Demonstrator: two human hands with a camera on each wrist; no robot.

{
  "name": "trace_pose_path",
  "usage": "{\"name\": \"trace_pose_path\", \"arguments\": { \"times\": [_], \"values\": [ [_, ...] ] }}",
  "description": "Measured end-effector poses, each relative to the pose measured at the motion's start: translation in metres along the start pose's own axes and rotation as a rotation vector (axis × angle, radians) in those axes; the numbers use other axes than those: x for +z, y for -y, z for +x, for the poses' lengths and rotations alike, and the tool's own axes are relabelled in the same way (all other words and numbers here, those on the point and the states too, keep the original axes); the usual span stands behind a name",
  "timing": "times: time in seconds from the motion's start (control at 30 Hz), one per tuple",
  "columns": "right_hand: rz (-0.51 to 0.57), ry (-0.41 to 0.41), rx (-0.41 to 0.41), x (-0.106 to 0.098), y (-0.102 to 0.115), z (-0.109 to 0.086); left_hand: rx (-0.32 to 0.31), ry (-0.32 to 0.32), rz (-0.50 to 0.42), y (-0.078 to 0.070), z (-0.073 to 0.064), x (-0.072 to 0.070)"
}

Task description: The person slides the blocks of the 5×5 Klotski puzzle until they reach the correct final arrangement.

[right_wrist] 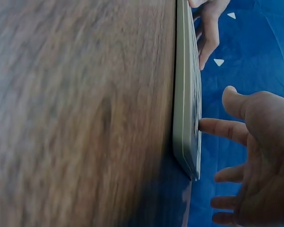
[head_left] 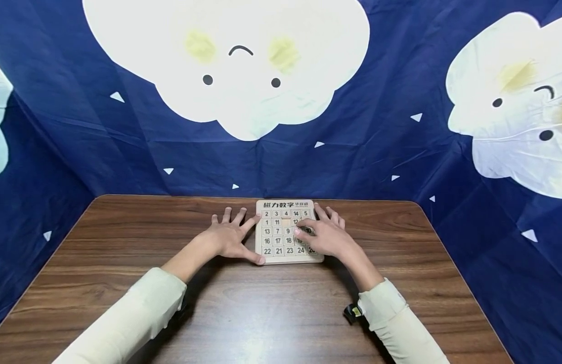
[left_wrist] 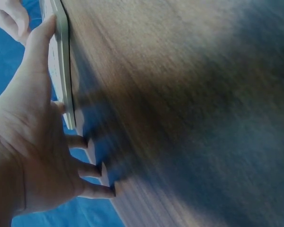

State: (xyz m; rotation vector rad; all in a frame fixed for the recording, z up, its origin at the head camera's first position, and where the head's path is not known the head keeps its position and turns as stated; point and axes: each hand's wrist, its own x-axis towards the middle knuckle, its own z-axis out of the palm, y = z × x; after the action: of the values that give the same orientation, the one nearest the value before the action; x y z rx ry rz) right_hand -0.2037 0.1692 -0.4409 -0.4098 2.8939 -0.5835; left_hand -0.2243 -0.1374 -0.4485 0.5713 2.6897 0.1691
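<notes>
A sliding number puzzle (head_left: 289, 258) lies flat on the table, with numbered tiles in rows and a bare gap in the second row, left of the 12 tile (head_left: 295, 222). My left hand (head_left: 228, 239) is spread out at its left side, thumb on the lower left corner and index fingertip at the upper left edge. Over the right part of the board is my right hand (head_left: 326, 236); its index finger (right_wrist: 222, 128) reaches down onto the tiles, while the thumb (right_wrist: 234, 101) stays raised. This hand hides several tiles on the right.
The wooden table (head_left: 244, 313) has its far edge just behind the puzzle. Beyond it hangs a dark blue cloth (head_left: 208, 162) printed with white clouds. A small black strap-like piece (head_left: 352, 313) hangs by the right sleeve (head_left: 390, 308).
</notes>
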Motion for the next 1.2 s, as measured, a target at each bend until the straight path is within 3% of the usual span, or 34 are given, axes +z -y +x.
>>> {"name": "trace_pose_path", "arguments": {
  "times": [0.33, 0.73, 1.2],
  "values": [
    [0.031, 0.03, -0.028, 0.005, 0.012, 0.007, -0.005, 0.019, 0.008, -0.002, 0.001, -0.003],
    [0.036, -0.008, 0.034, 0.002, -0.007, 0.017, 0.004, 0.008, 0.005, -0.002, 0.0, -0.002],
    [-0.027, 0.026, 0.02, -0.001, -0.002, 0.004, -0.003, 0.013, -0.002, 0.0, 0.001, -0.002]
  ]
}}
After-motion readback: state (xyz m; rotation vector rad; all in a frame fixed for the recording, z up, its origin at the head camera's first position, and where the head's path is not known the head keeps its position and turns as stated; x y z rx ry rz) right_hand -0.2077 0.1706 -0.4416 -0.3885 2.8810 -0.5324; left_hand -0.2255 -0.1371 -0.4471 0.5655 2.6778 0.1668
